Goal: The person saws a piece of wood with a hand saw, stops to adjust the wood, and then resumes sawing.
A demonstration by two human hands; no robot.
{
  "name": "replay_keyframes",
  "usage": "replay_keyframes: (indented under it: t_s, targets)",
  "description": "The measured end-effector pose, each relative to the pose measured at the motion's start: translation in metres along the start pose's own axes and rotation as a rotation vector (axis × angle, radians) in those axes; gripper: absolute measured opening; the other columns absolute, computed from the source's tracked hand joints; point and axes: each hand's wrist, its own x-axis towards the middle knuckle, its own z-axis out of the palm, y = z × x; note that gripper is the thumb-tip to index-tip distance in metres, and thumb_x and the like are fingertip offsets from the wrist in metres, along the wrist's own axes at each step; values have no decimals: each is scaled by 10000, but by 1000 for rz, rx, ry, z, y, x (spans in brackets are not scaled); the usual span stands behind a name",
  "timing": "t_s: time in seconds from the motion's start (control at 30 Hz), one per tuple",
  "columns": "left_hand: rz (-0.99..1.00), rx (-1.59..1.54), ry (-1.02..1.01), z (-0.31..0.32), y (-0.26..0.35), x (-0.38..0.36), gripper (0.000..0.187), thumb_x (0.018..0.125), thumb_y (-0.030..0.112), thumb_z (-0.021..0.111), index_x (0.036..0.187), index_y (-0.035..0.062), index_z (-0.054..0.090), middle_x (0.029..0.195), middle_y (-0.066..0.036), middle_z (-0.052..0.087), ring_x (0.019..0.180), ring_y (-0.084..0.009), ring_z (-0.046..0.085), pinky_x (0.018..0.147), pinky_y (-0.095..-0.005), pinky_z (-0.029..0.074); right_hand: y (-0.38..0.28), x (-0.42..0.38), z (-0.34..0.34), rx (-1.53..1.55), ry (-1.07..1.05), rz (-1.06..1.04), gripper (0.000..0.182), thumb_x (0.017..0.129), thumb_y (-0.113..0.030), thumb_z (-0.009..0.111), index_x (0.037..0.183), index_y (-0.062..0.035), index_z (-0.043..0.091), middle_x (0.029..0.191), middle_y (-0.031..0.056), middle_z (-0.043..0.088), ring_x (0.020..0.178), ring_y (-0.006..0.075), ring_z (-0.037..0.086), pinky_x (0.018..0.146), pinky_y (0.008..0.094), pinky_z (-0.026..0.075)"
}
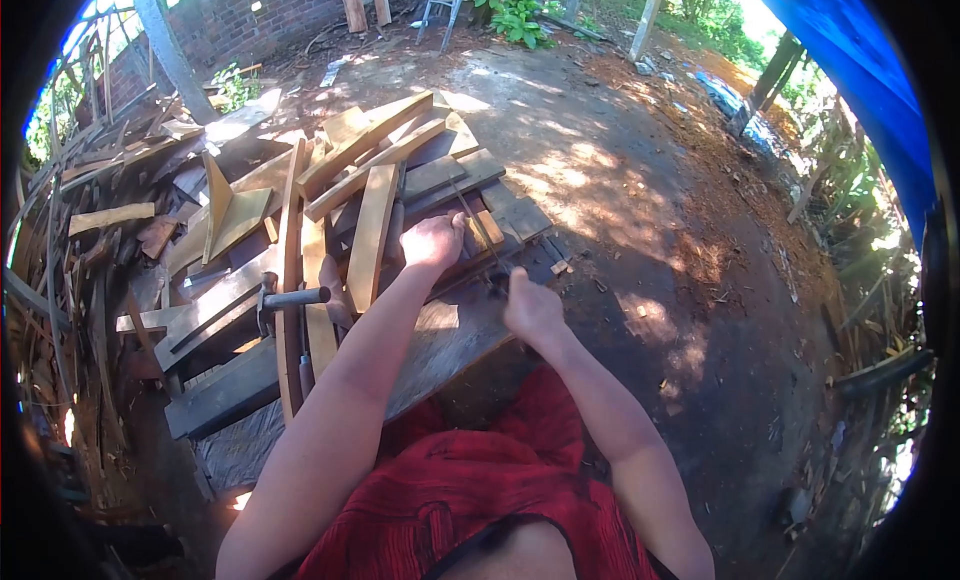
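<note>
My right hand (533, 305) is closed around the dark handle of a thin, long-bladed tool (480, 218), which looks like a saw. Its blade runs up and to the left, across a small orange-brown wood piece (488, 228) near the bench's right end. Just left of the blade, my left hand (433, 242) has its fingers curled down on the wood; what lies under them is hidden. Both hands are over the wooden bench (425, 365). Beside my left wrist lies a light plank (372, 235).
A hammer (290, 298) rests among stacked boards on the bench's left part. Scrap wood (110, 218) is heaped at the far left. Further off stand a ladder (441, 10) and a brick wall (240, 30). A blue tarp (860, 60) hangs at the upper right.
</note>
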Motion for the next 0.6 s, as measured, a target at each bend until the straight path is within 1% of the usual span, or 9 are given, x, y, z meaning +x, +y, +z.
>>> replay_keyframes:
  t_s: [0.1, 0.2, 0.23, 0.3, 0.37, 0.43, 0.47, 0.53, 0.6]
  targets:
    - [-14, 48, -62, -7, 3, -1, 529, 965, 453, 282, 999, 101, 675, 989, -134, 674, 988, -313, 618, 864, -432, 463, 24, -64, 5, -65, -70, 21, 305, 779, -100, 534, 1033, 29, 425, 813, 274, 640, 785, 423, 644, 738, 510, 494]
    - [-25, 41, -86, -7, 4, 1, 525, 963, 453, 288, 991, 96, 673, 990, -138, 672, 988, -315, 618, 864, -439, 461, 26, -76, -4, -48, -106, 73, 300, 775, -110, 538, 1017, 24, 419, 802, 271, 638, 788, 424, 644, 731, 517, 490]
    - [-19, 43, -87, -7, 4, -1, 525, 963, 453, 288, 991, 96, 673, 990, -138, 672, 988, -315, 618, 864, -439, 461, 22, -64, -8, -44, -93, 59, 319, 775, -112, 547, 1034, 34, 430, 822, 271, 641, 805, 417, 645, 752, 504, 493]
    - [-5, 52, -88, -10, 6, -2, 521, 961, 451, 293, 996, 95, 671, 995, -140, 671, 990, -319, 616, 866, -441, 459, 7, -26, -11, -16, -25, -9, 279, 775, -105, 545, 1003, 19, 441, 805, 260, 642, 802, 428, 638, 750, 516, 484]
    - [-5, 49, -53, 0, 0, 3, 516, 953, 451, 306, 981, 95, 679, 983, -140, 675, 983, -316, 622, 859, -454, 456, -7, 24, -3, 10, 13, -15, 225, 780, -92, 533, 968, 18, 473, 818, 259, 645, 828, 428, 637, 753, 508, 487]
    - [-11, 41, -20, 0, -1, 6, 511, 945, 452, 320, 965, 95, 686, 971, -140, 679, 976, -313, 629, 851, -467, 454, -20, 53, 6, 47, 122, -44, 205, 781, -83, 523, 957, 17, 485, 826, 259, 647, 836, 428, 638, 750, 501, 490]
    - [-20, 20, -16, -1, -1, 7, 509, 945, 452, 322, 968, 96, 686, 973, -140, 678, 979, -314, 628, 853, -467, 453, -18, 53, 7, 49, 122, -46, 205, 781, -83, 523, 957, 17, 485, 826, 259, 647, 836, 428, 638, 750, 501, 490]
    - [-33, -8, -29, 3, 0, 2, 507, 945, 452, 324, 971, 97, 685, 975, -141, 677, 981, -314, 627, 854, -467, 452, -16, 39, -2, 28, 43, -18, 233, 795, -95, 540, 989, 18, 478, 861, 258, 650, 869, 397, 648, 785, 472, 500]
    - [-17, -23, -5, 1, -1, 3, 519, 943, 457, 324, 965, 86, 685, 973, -146, 677, 979, -317, 627, 856, -468, 452, -5, 5, -4, -12, 3, 0, 233, 790, -95, 532, 983, 19, 470, 846, 262, 647, 847, 397, 650, 771, 474, 501]
